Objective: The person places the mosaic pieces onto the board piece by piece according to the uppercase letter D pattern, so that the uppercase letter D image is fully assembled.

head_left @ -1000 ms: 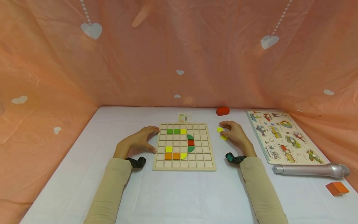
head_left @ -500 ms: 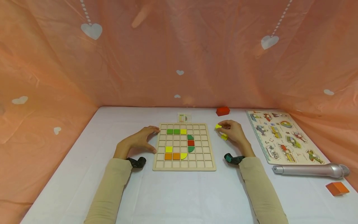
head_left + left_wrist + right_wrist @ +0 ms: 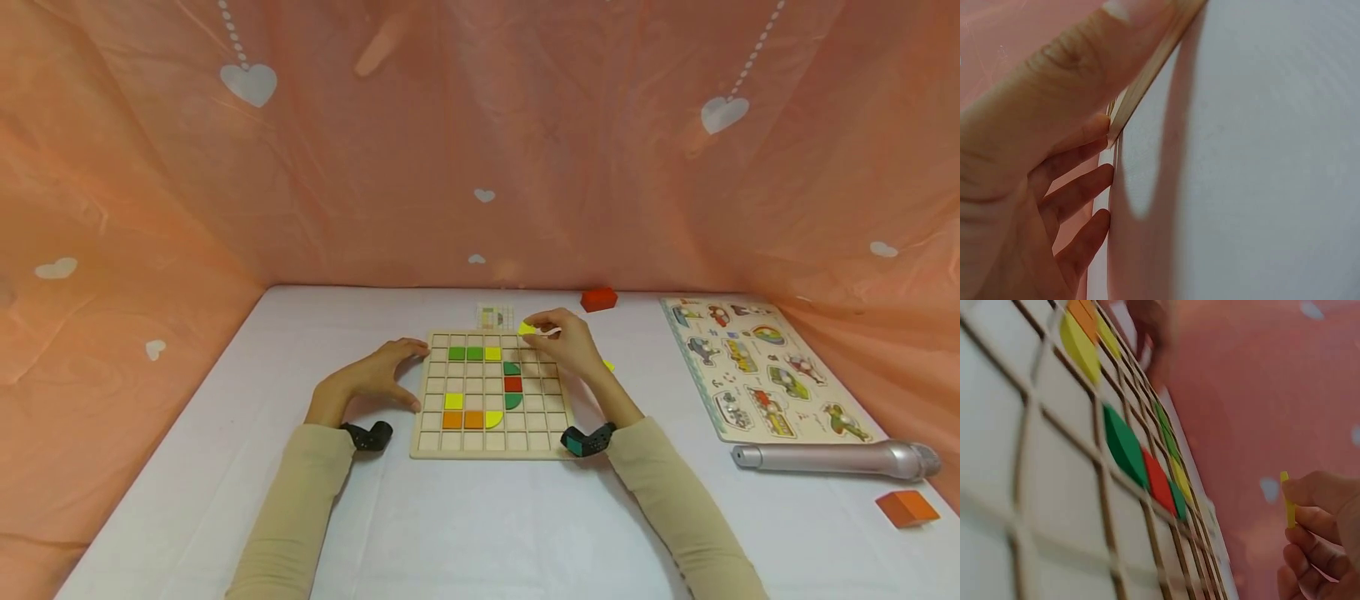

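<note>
A wooden grid board (image 3: 487, 454) lies in the middle of the table, with green, yellow, orange and red tiles set in some of its squares. Along its left edge rests my left hand (image 3: 371, 375), thumb and fingers spread apart; in the left wrist view they are at the board's wooden edge (image 3: 1147, 78). My right hand (image 3: 570, 342) pinches a thin yellow tile (image 3: 527, 328) between thumb and fingers, raised over the board's far right part. The right wrist view shows this tile edge-on. Another yellow piece (image 3: 609, 365) lies on the table, partly hidden behind the right wrist.
Behind the board lies a small printed pattern card (image 3: 495, 316). A red block (image 3: 598, 300) sits at the table's back edge. To the right are a picture puzzle board (image 3: 783, 383), a silver microphone (image 3: 832, 457) and an orange block (image 3: 906, 508). Pink curtain surrounds the table.
My right hand picked up a yellow tile from the table right of the board and carried it left, over the board's far right part. The left hand has stayed in place.
</note>
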Available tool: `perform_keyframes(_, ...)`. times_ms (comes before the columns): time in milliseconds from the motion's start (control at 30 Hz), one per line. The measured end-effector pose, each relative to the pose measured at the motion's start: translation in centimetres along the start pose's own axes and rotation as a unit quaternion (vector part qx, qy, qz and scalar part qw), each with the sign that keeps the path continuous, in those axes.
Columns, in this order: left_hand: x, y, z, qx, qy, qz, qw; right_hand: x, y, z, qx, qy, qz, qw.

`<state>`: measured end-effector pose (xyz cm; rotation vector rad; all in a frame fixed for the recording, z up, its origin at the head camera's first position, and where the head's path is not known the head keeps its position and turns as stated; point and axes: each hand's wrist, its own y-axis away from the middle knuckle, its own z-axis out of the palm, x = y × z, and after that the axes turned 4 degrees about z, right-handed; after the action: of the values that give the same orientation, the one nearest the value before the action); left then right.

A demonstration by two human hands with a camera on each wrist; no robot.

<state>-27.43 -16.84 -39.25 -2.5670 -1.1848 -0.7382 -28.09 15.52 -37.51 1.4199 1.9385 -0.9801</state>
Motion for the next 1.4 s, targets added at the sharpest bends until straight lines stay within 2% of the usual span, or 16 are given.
perform_keyframes(167,0.2,0.0,-0.1,0.001,-0.002,-0.002,1.0,-1.8,0.0,2.4,-0.042,-0.036,-0.015,0.9984)
perform_keyframes(300,0.3,0.1,-0.2,-0.002,0.001,-0.011,0.9999,-2.9,0.1,4.3,-0.067,-0.047,-0.044,0.9957)
perform_keyframes(500,0.4,0.1,-0.3,-0.004,0.0,-0.009,0.9999,-3.9,0.4,6.5,-0.09,-0.029,-0.091,0.9914)
perform_keyframes(633,0.2,0.0,-0.2,-0.002,0.002,-0.005,1.0,-3.8,0.6,7.6,-0.1,-0.005,-0.078,0.9919)
perform_keyframes(833,0.1,0.0,-0.1,-0.001,0.001,-0.001,1.0,-3.4,0.8,8.2,-0.132,-0.001,-0.041,0.9904)
perform_keyframes(1067,-0.1,-0.1,-0.1,0.0,-0.002,0.001,1.0,-2.8,0.6,8.6,-0.147,0.011,-0.068,0.9867)
perform_keyframes(1400,-0.1,0.0,-0.1,-0.002,0.0,-0.006,1.0,-3.0,0.5,8.6,-0.165,-0.008,-0.075,0.9833)
